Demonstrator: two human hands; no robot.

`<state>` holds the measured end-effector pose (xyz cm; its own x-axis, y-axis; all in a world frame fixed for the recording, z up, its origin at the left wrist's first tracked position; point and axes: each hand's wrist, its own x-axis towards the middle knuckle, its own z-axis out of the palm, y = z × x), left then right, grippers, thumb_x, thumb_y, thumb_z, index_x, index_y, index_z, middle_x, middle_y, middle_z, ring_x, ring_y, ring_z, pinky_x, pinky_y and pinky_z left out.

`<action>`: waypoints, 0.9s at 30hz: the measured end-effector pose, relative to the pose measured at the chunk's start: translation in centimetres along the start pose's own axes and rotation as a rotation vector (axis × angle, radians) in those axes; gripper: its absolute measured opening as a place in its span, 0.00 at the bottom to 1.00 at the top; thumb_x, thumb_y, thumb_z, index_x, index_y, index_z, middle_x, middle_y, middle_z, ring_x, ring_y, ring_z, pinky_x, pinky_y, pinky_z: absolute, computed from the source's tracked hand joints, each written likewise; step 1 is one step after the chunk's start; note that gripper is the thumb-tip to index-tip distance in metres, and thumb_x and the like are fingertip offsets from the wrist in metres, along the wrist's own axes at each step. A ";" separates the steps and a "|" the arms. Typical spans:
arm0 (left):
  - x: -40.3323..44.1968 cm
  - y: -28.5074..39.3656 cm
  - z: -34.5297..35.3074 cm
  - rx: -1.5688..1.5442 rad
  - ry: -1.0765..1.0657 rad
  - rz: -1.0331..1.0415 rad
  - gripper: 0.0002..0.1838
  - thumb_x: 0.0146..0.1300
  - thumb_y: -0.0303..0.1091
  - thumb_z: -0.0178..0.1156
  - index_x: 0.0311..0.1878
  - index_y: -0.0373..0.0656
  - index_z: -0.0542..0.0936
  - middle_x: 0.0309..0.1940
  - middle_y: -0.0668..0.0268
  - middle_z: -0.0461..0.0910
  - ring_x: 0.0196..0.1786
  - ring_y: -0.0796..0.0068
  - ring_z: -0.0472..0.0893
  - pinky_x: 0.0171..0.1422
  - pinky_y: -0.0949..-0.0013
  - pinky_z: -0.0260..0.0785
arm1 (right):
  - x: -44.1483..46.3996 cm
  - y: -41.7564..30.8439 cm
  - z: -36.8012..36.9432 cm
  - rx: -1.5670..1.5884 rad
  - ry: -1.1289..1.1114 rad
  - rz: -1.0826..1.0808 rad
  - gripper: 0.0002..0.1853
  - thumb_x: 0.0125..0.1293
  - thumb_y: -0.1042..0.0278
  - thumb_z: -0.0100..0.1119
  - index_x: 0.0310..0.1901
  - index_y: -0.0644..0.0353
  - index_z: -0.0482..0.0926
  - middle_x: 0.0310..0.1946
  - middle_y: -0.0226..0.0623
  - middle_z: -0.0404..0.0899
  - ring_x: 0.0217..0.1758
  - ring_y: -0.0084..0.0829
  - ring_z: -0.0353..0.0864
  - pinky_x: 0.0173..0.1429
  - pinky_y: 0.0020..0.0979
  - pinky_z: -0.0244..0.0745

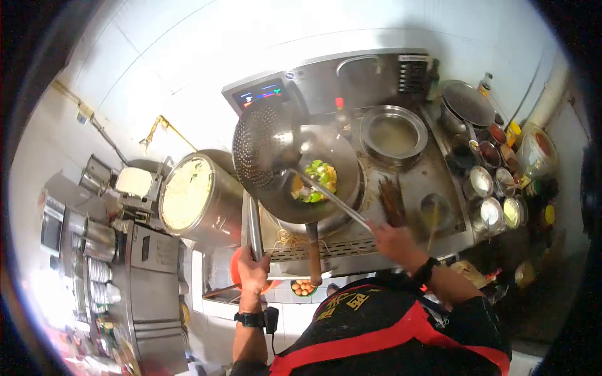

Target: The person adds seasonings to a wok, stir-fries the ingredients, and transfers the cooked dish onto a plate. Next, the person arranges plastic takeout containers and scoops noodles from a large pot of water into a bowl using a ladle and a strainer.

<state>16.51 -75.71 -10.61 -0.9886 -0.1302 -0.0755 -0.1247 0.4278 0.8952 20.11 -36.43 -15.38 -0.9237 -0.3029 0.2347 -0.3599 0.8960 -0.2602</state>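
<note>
My left hand is closed around the metal handle of a large perforated strainer. The strainer is raised, overlapping the left side of the wok. In the wok lies a heap of chopped green and yellow food. My right hand grips the long handle of a ladle, which slants down into the wok; its far end meets the food and is partly hard to make out. The wok's wooden handle points toward me, and neither hand touches it.
Right of the wok stands a metal pot of liquid, with a bamboo brush nearer me. Seasoning bowls crowd the far right. A tall, pale-filled drum stands left. A red-capped bottle is behind the wok; eggs sit below the stove edge.
</note>
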 end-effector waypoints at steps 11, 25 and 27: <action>3.6 13.6 7.8 -0.402 -0.386 0.019 0.10 0.56 0.27 0.60 0.40 0.37 0.72 0.20 0.66 0.73 0.16 0.78 0.72 0.17 0.74 0.62 | -5.6 6.4 5.1 0.130 -0.053 0.094 0.27 0.65 0.70 0.48 0.68 0.59 0.63 0.34 0.49 0.75 0.34 0.47 0.80 0.34 0.45 0.76; 15.1 30.5 46.6 -0.725 -1.311 -0.141 0.21 0.64 0.33 0.57 0.56 0.29 0.71 0.28 0.71 0.74 0.26 0.82 0.70 0.27 0.77 0.60 | -4.7 9.6 4.1 0.371 -0.262 0.087 0.30 0.66 0.72 0.46 0.70 0.71 0.55 0.44 0.56 0.77 0.35 0.50 0.81 0.35 0.44 0.78; 17.5 28.6 52.9 -0.777 -1.396 -0.102 0.10 0.64 0.30 0.58 0.47 0.37 0.76 0.28 0.69 0.73 0.29 0.79 0.71 0.32 0.76 0.63 | -5.7 9.7 6.2 0.238 -0.041 0.047 0.27 0.65 0.71 0.49 0.66 0.69 0.62 0.40 0.55 0.78 0.34 0.49 0.81 0.35 0.44 0.77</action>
<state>-8.80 -18.42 -9.53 -0.3323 0.9398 -0.0793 -0.5522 -0.1257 0.8242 21.04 -28.02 -25.05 -0.9429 -0.2798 0.1806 -0.3329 0.8093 -0.4840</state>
